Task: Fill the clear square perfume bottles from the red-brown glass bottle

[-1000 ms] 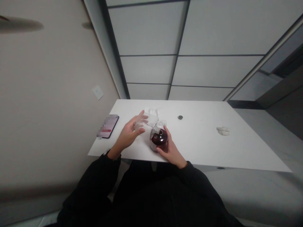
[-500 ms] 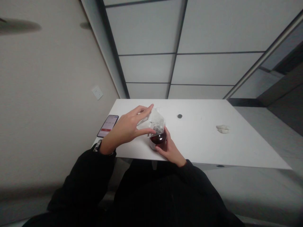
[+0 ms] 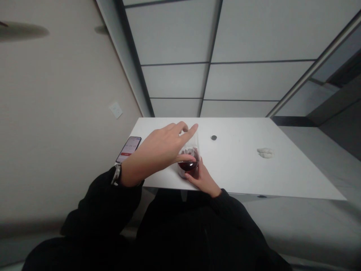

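And here we're watching the person's right hand (image 3: 201, 178) cupping a clear glass vessel (image 3: 188, 162) of dark red liquid from the near side, the fingers curling up around the bowl while the thumb is pressing in low against it. That's a firm, wrapping grip, not a fingertip pinch! The person's left hand (image 3: 158, 150) is reaching in over the vessel, spread wide, the index finger pointing out past it and the thumb lying across its upper part. Is that thumb pinching or merely touching? We can't tell from this view.

The vessel is sitting toward the near edge of a white tabletop (image 3: 239, 165), though the hand is hiding whether its base is resting on the surface. Judging by the look of it, this piece is stiff, fragile and slippery, with the liquid adding weight and likely shifting if tilted. The safest hold looks like the full lower bowl, as the right hand is doing, not the thin clear upper part.

To the left of the vessel, a smartphone (image 3: 128, 149) is lying with its screen lit. Beyond it, a small dark disc (image 3: 214, 137) is sitting on the table, and further right, a crumpled white lump (image 3: 265, 152) is lying there too.
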The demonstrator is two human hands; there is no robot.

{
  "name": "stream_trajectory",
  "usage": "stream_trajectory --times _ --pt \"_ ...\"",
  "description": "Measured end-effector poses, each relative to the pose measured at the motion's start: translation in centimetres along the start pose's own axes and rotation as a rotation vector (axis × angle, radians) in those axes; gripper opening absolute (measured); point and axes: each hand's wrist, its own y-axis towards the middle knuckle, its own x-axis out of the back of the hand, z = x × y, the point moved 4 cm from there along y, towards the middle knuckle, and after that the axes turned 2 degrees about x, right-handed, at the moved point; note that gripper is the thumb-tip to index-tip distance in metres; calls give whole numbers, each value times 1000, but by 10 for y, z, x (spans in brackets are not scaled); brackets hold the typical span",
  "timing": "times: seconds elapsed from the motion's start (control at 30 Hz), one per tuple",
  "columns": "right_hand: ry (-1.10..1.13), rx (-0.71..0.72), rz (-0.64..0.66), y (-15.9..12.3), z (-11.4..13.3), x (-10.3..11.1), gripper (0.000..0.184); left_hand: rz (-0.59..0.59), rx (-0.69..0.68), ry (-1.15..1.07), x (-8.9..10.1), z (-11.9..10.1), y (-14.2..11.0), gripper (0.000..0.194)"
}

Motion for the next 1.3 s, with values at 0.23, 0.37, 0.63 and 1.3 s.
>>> stream_trajectory --times 0.23,0.37,0.63,1.3 --pt "-2 20 1 2 2 -2 111 15 -2 44 5 -7 5 74" --pt "17 45 16 4 9 -1 106 34 5 61 6 -9 6 75" --pt "-3 16 2 2 3 -1 108 2 -16 31 2 0 4 74" --pt "-74 33 -2 3 7 3 100 -169 409 -1234 -167 104 -42 67"
